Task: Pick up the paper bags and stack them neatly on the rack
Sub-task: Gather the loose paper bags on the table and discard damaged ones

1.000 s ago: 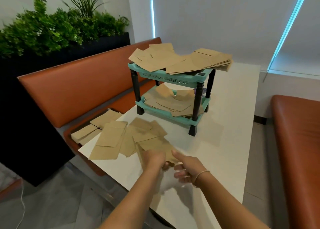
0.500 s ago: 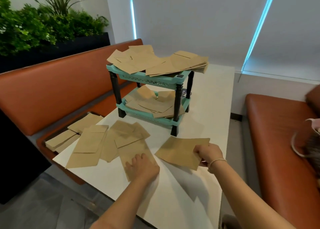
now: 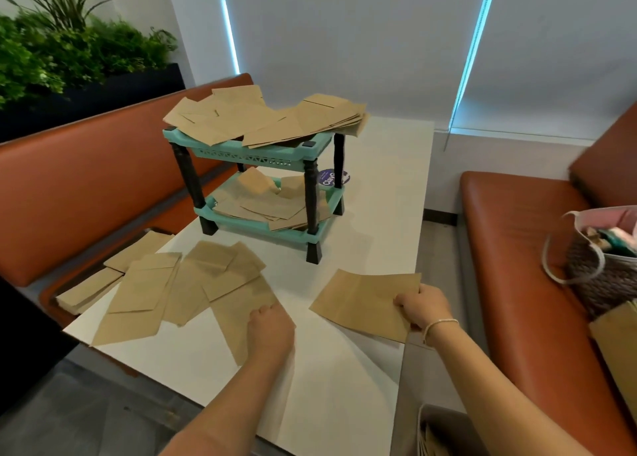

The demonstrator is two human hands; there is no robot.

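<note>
A teal two-tier rack [image 3: 241,154] with black legs stands on the white table [image 3: 379,197]. Both tiers carry loosely piled brown paper bags [image 3: 262,117]. Several more flat bags [image 3: 179,283] lie fanned out on the table's left part. My right hand [image 3: 422,305] grips one flat brown bag [image 3: 362,302] by its right edge, just above the table at the right. My left hand [image 3: 272,328] rests knuckles-up on the nearest bag [image 3: 238,310] of the spread; its fingers curl at that bag's edge.
Orange bench seats [image 3: 69,186] run along both sides of the table. More bags [image 3: 89,286] lie on the left seat. A patterned tote [image 3: 599,262] sits on the right seat. A planter with greenery [image 3: 69,52] stands behind the left bench.
My right hand has drawn one bag out of the spread and carried it to the right. My left hand stayed on the nearest bag. The view has shifted right.
</note>
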